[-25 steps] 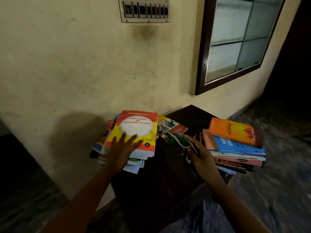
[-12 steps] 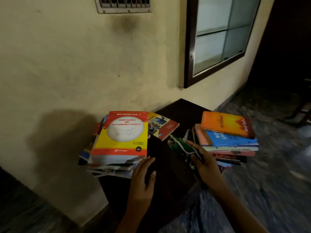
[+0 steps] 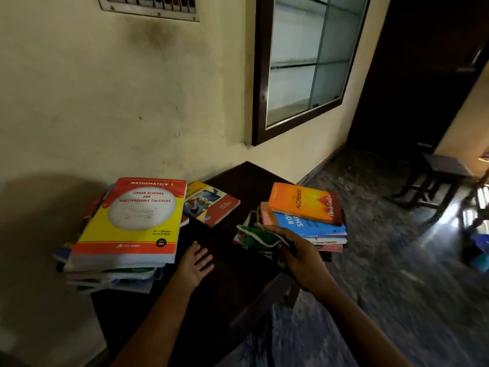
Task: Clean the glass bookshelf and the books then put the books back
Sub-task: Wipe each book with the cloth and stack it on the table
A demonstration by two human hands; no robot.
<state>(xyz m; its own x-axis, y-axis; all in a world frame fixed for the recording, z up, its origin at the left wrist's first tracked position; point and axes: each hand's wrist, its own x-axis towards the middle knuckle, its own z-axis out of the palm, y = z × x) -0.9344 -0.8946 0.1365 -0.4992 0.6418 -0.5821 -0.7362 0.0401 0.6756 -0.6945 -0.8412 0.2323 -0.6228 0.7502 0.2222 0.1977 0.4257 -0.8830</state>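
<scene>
We take the dark counter (image 3: pixel 238 300) as our landmark; it stands with one long side against a yellowish wall.

At the counter's left end we see a tall, untidy pile of books, some of them jutting past the counter's edge. On top lies a red and yellow maths book (image 3: pixel 132 218), flat and face up. Near the counter's far edge, towards the middle, a thin book (image 3: pixel 211 202) with a red and yellow cover lies by itself. At the counter's right end there is a second, lower pile, with an orange book (image 3: pixel 304 203) on top and a blue book (image 3: pixel 309 225) right under it.

The left hand (image 3: pixel 197 263) is over the bare middle of the counter, palm down, fingers straight and spread, grasping nothing. We cannot tell whether it touches the wood. The right hand (image 3: pixel 301 255) is at the counter's right end, against the near side of the lower pile. Its fingers are curled around a bunched green cloth (image 3: pixel 258 235) with a pale edge.

The glass bookshelf (image 3: pixel 304 62) is set into the wall above and beyond the counter's far right corner. It has a dark frame and closed panes, and through them we see shelves with no books on them. A switch panel (image 3: pixel 150 6) sits on the wall high above the counter. A dark stool (image 3: pixel 436 176) stands on the floor well to the right of the counter.
</scene>
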